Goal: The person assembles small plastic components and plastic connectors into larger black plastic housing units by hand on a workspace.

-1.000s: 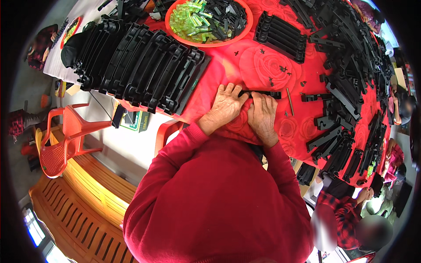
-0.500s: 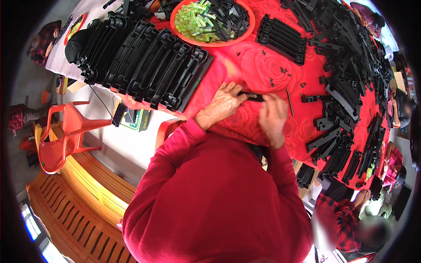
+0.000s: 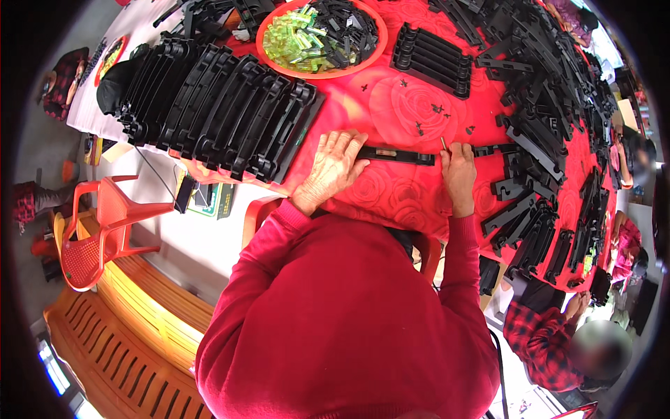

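A black plastic bar (image 3: 405, 156), like a spirit level body with a small window near its left end, lies on the red flowered tablecloth. My left hand (image 3: 331, 169) closes on its left end, thumb below and fingers bent above. To the right, my right hand (image 3: 459, 176) pinches a thin brownish rod (image 3: 443, 144), whose tip pokes up past the fingers, just beyond the bar's right end. Several tiny black cross-shaped pieces (image 3: 437, 109) lie scattered on the cloth past the bar.
An orange-rimmed bowl (image 3: 321, 75) holds yellow-green vials and small black parts. Rows of black bars (image 3: 241, 119) stand at left, a stacked set (image 3: 433, 61) farther back. Loose bars (image 3: 534, 146) heap up at right. A red chair (image 3: 115, 223) and other people are around the table.
My right hand has left the bar, moved right and taken up the thin rod from the cloth. My left hand has shifted left, and the bar now shows almost whole.
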Available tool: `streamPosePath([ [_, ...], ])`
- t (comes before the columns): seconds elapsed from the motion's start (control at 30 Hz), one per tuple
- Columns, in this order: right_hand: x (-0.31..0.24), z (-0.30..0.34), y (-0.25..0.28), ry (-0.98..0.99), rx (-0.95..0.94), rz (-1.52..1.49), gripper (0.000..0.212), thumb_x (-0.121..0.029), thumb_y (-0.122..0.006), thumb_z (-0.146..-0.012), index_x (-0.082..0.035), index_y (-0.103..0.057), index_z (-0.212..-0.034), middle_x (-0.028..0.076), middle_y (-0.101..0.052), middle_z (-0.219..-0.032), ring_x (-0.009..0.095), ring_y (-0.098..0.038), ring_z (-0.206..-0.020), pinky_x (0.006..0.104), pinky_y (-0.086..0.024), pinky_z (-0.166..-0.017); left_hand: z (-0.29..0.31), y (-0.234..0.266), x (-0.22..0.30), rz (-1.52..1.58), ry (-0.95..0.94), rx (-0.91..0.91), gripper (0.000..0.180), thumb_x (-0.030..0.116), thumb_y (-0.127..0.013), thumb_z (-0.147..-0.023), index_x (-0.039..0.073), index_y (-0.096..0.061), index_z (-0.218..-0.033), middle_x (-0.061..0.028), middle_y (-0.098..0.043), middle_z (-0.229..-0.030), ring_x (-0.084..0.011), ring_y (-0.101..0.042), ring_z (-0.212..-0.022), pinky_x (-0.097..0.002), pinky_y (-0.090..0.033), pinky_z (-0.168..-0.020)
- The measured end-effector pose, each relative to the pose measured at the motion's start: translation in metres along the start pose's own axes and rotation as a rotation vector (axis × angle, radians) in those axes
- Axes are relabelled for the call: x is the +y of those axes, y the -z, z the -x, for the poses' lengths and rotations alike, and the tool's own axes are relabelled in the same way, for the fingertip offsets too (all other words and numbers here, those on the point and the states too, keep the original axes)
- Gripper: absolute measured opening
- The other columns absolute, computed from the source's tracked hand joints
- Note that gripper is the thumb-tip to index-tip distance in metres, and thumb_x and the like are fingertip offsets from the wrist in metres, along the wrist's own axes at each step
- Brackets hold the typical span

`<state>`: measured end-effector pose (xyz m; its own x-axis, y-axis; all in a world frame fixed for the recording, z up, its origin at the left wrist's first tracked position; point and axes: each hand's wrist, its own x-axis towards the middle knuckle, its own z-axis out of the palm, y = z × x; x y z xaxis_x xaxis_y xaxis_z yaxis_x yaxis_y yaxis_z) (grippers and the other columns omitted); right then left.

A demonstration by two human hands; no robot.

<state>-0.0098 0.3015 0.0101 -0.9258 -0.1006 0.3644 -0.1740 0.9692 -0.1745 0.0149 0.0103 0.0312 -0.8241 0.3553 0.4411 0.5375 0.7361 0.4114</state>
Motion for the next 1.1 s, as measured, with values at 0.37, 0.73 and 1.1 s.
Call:
streamPosePath([
  [0.37,0.001,-0.007,0.004,-0.088,0.151,-0.246,0.015,-0.015,-0.06,-0.085,-0.002,-0.054,-0.086,0.017,-0.057,-0.082,0.035,-0.057,-0.078,0.0446,-0.046,-0.067,0.008,-0.014,-0.015,0.006,0.035,0.007,0.04,0.027,-0.069,-0.074,0.006,-0.059,-0.106,-0.0085,-0.057,-0.106,-0.0275,-0.051,-0.103,-0.0419,-0.037,-0.089],
  [0.73,0.006,-0.012,-0.014,0.099,-0.06,-0.149,0.02,-0.002,-0.059,-0.079,-0.001,-0.053,-0.098,0.019,-0.056,-0.089,0.036,-0.058,-0.081,0.043,-0.048,-0.07,0.01,-0.017,-0.016,0.003,0.04,0.006,0.04,0.028,-0.069,-0.074,0.008,-0.059,-0.107,-0.0081,-0.057,-0.106,-0.0274,-0.05,-0.104,-0.0417,-0.037,-0.09],
  [1.1,-0.028,-0.02,0.032,-0.365,0.008,-2.115,0.015,-0.005,-0.05,-0.085,-0.002,-0.056,-0.099,0.008,-0.055,-0.088,0.013,-0.05,-0.062,0.0268,-0.04,-0.055,0.009,-0.015,-0.014,0.001,0.052,-0.006,0.038,0.028,-0.07,-0.074,0.008,-0.06,-0.104,-0.0078,-0.057,-0.107,-0.0269,-0.05,-0.105,-0.0415,-0.036,-0.091],
])
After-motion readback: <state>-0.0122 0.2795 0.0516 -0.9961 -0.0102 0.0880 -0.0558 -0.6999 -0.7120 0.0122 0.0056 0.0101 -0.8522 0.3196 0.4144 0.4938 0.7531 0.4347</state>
